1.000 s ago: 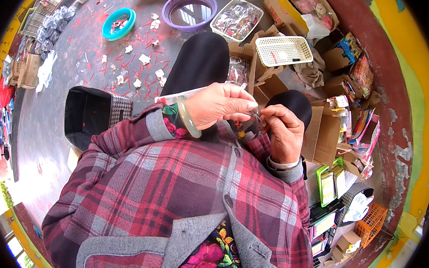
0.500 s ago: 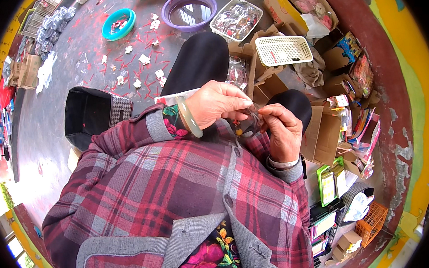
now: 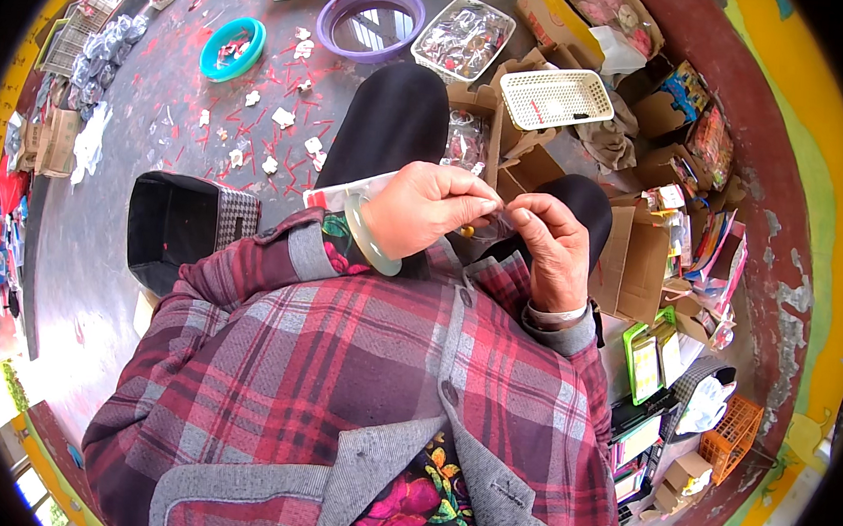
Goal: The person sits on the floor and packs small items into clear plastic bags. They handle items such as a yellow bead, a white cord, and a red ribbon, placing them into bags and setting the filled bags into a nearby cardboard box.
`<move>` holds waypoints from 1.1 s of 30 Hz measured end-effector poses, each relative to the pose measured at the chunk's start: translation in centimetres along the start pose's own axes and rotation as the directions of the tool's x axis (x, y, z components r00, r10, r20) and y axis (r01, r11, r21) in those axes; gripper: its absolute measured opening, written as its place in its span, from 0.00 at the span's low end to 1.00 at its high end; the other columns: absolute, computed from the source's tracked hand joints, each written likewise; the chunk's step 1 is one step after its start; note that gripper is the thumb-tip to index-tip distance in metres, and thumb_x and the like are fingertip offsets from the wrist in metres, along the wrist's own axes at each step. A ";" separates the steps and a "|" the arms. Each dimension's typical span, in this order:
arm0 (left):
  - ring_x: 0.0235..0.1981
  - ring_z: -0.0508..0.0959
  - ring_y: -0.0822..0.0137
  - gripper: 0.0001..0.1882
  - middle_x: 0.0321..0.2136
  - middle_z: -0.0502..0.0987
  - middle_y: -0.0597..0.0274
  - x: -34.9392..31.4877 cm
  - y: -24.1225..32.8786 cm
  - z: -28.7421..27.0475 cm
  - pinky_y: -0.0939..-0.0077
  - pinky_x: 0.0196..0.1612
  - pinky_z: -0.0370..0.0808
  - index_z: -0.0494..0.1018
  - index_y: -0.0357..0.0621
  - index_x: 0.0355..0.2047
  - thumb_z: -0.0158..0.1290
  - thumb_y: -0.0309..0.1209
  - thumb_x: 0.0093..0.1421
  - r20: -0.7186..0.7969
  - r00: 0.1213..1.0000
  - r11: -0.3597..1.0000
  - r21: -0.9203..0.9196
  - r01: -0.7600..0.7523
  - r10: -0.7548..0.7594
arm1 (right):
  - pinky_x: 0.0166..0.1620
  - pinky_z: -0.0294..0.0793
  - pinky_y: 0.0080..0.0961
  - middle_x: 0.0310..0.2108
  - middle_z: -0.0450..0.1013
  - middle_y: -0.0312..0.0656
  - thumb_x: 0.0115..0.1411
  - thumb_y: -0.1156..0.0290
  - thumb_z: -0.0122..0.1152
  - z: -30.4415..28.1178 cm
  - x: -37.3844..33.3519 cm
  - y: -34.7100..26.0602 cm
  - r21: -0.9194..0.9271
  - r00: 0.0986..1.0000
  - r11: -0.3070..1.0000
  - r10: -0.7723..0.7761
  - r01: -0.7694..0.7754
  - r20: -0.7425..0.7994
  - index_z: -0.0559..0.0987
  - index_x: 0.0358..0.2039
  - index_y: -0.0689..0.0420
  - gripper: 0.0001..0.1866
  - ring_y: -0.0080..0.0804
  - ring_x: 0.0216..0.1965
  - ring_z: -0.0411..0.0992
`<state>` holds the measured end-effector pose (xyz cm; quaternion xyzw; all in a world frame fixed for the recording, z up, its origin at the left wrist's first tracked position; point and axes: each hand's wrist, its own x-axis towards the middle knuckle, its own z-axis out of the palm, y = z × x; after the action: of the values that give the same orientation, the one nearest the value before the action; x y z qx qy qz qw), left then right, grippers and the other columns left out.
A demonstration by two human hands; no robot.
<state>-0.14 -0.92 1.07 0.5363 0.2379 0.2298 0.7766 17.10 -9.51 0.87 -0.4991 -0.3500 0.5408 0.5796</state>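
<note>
- Grey floor [image 3: 91, 240], strewn with white scraps [image 3: 284, 117], spreads out beyond the lap I look down on.
- Small clear packet [image 3: 488, 232]: below the meeting fingertips, over the lap; I make out a yellow bit, little else.
- Left hand [image 3: 423, 207] and right hand [image 3: 554, 253]: thumbs and forefingers pinched narrow, I judge on the packet's upper edge; the exact grip is hidden.
- Step in hand, as I read it: fine fingertip work along that edge. Any further move calls for light, even pressure.
- Farther out, I see a cream basket [image 3: 565, 92], purple basin [image 3: 325, 24] and teal bowl [image 3: 230, 72].
</note>
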 end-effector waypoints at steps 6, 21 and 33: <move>0.36 0.75 0.74 0.09 0.33 0.75 0.61 0.0 -0.2 0.0 0.82 0.41 0.72 0.72 0.32 0.38 0.46 0.24 0.60 0.082 0.997 0.997 0.077 -0.009 0.002 | 0.31 0.64 0.13 0.25 0.69 0.34 0.49 0.77 0.63 0.3 -0.1 -0.3 -0.159 0.997 0.985 -0.066 0.071 0.034 0.77 0.24 0.62 0.04 0.18 0.28 0.65; 0.35 0.76 0.71 0.10 0.33 0.76 0.58 0.0 -0.2 -0.2 0.79 0.40 0.74 0.72 0.31 0.37 0.43 0.26 0.62 0.080 0.997 1.000 0.014 0.003 -0.004 | 0.27 0.63 0.14 0.22 0.69 0.36 0.47 0.79 0.63 0.0 -0.5 -0.8 -0.174 0.995 0.980 -0.098 0.100 0.019 0.77 0.21 0.64 0.04 0.19 0.25 0.65; 0.35 0.76 0.70 0.13 0.34 0.75 0.56 -0.1 0.2 -0.2 0.79 0.40 0.74 0.71 0.31 0.39 0.43 0.31 0.63 0.009 0.998 0.992 -0.106 0.065 -0.064 | 0.30 0.63 0.16 0.24 0.69 0.38 0.50 0.79 0.60 -0.7 -0.7 -0.7 -0.289 0.976 0.934 -0.218 0.211 0.005 0.75 0.22 0.65 0.03 0.21 0.27 0.65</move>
<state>-0.32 -0.77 1.19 0.4867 0.2405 0.2155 0.8117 17.81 -10.28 1.42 -0.5442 -0.4694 0.4108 0.5610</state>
